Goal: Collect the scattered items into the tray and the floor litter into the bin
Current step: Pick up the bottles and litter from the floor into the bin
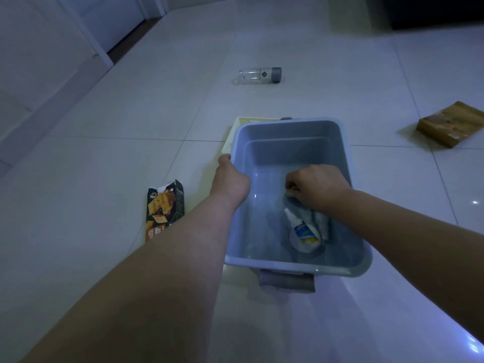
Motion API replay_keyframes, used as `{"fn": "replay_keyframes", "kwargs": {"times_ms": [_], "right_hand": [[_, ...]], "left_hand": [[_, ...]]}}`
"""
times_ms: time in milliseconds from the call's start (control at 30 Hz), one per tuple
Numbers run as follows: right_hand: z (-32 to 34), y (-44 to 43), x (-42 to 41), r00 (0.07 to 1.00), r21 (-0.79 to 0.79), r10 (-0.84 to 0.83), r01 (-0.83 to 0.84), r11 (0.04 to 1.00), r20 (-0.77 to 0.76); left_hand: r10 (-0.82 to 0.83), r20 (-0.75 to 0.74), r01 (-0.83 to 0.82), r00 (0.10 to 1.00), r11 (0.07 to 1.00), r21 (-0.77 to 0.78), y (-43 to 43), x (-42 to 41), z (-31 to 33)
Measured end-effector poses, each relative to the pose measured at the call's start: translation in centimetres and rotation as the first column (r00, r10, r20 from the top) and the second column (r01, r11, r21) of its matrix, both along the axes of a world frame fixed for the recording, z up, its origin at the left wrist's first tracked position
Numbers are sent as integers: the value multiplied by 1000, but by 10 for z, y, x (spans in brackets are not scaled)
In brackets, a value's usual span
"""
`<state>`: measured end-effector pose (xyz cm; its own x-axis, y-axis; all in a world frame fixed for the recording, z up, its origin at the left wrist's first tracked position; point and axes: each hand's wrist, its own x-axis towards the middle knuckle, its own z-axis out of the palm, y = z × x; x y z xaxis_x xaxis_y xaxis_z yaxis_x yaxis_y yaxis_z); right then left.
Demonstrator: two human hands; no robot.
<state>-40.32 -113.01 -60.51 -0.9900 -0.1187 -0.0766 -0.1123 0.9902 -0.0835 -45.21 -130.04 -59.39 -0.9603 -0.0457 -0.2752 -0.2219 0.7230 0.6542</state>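
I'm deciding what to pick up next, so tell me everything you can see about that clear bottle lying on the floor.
The clear bottle lies on its side on the pale tiled floor, beyond the far end of the blue-grey tray and apart from it. Its body looks like transparent plastic or glass and appears empty. A grey cap closes the end pointing right, and a small dark emblem sits on the body near the cap. Nothing touches it but the floor; neither hand is near it.

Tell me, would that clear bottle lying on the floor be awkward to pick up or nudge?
The clear bottle lies on its side on smooth floor tiles, so a nudge would probably roll it. It looks empty, so likely light. Its rigid-looking wall and grey cap suggest it would keep its shape, though it may be slippery.
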Motion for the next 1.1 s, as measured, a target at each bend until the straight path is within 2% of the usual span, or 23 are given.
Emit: {"fn": "replay_keyframes", "kwargs": {"times_ms": [100, 167, 267, 367, 467, 533, 767, 1100], "right_hand": [[-3, -12, -4, 1000, -32, 25, -25, 999, -3], [0, -21, -7, 999, -46, 44, -44, 998, -9], [5, -41, -14, 998, -107, 64, -66, 992, -21], [8, -66, -20, 999, -245, 42, -38, 969, 12], [3, -90, -25, 1000, -368, -11, 17, 930, 19], [0, -103, -29, 999, -405, -40, 48, 913, 28], [-9, -127, -31, 996, -367, -94, 91, 926, 10], [-14, -128, -31, 994, -357, -109, 94, 929, -23]], "left_hand": [[103, 33, -106, 994, 984, 146, -17, -7, -4], [197, 83, -208, 977, 967, 149, -40, -14, -10], [323, 116, -319, 939, 946, -52, -95, -21, -25], [395, 148, -358, 907, 906, -224, -143, -13, -34], [399, 221, -304, 890, 880, -365, -168, -2, -44], [408, 250, -298, 878, 875, -382, -177, -4, -58], [371, 246, -193, 896, 822, -536, -169, -8, -70], [383, 254, -193, 888, 813, -550, -179, -4, -101]]}}
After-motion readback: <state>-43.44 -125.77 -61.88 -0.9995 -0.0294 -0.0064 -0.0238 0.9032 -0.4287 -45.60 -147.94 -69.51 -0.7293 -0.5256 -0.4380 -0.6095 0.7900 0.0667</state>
